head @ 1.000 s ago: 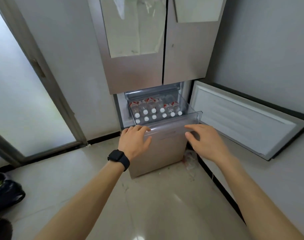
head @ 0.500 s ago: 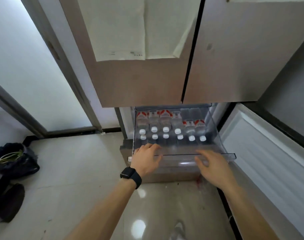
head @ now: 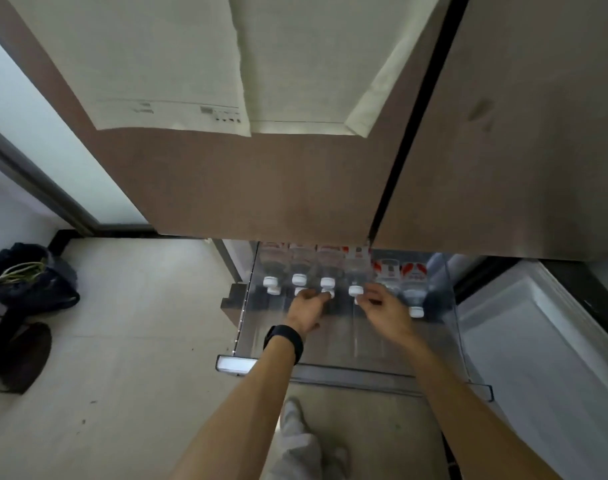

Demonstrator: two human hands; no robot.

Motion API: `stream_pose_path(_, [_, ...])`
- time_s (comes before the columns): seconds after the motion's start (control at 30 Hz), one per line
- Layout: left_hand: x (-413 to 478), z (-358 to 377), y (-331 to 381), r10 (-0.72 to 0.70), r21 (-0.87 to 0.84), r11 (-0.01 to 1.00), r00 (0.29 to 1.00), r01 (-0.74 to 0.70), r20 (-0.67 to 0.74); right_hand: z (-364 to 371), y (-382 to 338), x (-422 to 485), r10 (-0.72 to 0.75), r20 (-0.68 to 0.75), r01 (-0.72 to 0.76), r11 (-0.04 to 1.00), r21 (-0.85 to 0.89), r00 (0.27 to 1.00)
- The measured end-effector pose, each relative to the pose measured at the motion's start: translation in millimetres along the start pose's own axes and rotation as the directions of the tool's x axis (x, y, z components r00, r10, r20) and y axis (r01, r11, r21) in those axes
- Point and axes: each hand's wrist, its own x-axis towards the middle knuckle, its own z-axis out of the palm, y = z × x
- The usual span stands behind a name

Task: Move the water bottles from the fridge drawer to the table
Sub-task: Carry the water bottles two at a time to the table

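Note:
Several clear water bottles (head: 413, 276) with white caps and red-and-white labels stand in rows at the back of the pulled-out clear fridge drawer (head: 364, 375). Both my hands are inside the drawer at the front row. My left hand (head: 306, 309), a black watch on its wrist, curls its fingers round a bottle's capped top. My right hand (head: 382, 307) curls thumb and fingers round the neck of the neighbouring bottle. The back row is partly hidden under the upper fridge doors (head: 261, 188). No table is in view.
The lower fridge door (head: 537, 341) stands swung open on the right. Paper sheets (head: 226, 64) hang on the upper door overhead. Dark bags (head: 32, 282) lie on the tiled floor at left. My leg and shoe (head: 295, 431) are below the drawer front.
The drawer has come further out. Both hands left its front edge and reached in to the bottle tops. My head moved closer and looks more steeply down.

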Motion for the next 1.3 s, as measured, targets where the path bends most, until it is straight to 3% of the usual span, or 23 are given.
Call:
stream_pose_path(0.07, [12.6,3.1,4.5,-0.053,-0.129,0.990,0.998,0.057,0.028,8.7,-2.6,18.5,0.104,-0.011,-0.100,0.973,0.209,0.994])
stream_pose_path(0.17, [23.6,7.3,12.3,-0.097,-0.259,0.960,0.994,0.108,0.053,16.2,-13.4,27.8,0.263,0.089,-0.271,0.813,0.515,0.961])
stream_pose_path(0.3, [33.8,18.9,20.8,-0.061,-0.409,0.906,0.989,0.113,0.138,19.0,-10.9,38.9,0.311,0.225,-0.379,0.653,0.655,0.923])
stream_pose_path(0.37, [36.1,23.2,25.2,-0.033,-0.434,0.898,0.994,0.076,0.106,18.1,-13.8,39.6,0.302,0.254,-0.391,0.611,0.689,0.919])
stream_pose_path(0.53, [21.4,31.5,26.6,0.030,-0.372,0.927,0.999,-0.041,-0.036,6.7,-19.0,24.6,0.266,0.072,-0.266,0.823,0.502,0.961])
stream_pose_path(0.63, [1.4,37.6,21.2,0.061,-0.341,0.932,0.982,-0.120,-0.178,-3.8,-3.4,7.2,0.213,-0.061,-0.164,0.877,0.451,0.975])
stream_pose_path(0.7, [-9.9,36.7,15.2,0.088,-0.174,0.974,0.951,-0.144,-0.295,-16.1,2.2,-14.7,0.159,-0.169,-0.092,0.932,0.350,0.973])
stream_pose_path(0.77, [-26.0,28.5,11.2,0.248,0.062,0.968,0.882,-0.244,-0.401,-30.0,12.8,-33.6,0.088,-0.294,-0.039,0.985,0.170,0.952])
stream_pose_path(0.9, [-65.1,-0.5,14.3,0.567,0.488,0.791,0.741,-0.368,-0.360,-61.9,25.0,-59.7,-0.063,-0.398,0.040,0.997,-0.065,0.915])
stream_pose_path(1.03, [-87.7,-25.3,25.8,0.750,0.766,0.496,0.646,-0.409,-0.140,-85.5,20.3,-83.3,-0.252,-0.343,0.162,0.949,-0.271,0.905])
stream_pose_path(1.13, [-95.4,-25.9,32.0,0.784,0.844,0.303,0.619,-0.443,0.043,-94.8,15.1,-89.8,-0.363,-0.247,0.243,0.880,-0.409,0.898])
stream_pose_path(1.3, [-92.8,-10.6,29.9,0.719,0.918,0.025,0.645,-0.396,0.259,-100.5,-8.5,-90.8,-0.433,0.008,0.327,0.670,-0.666,0.901])
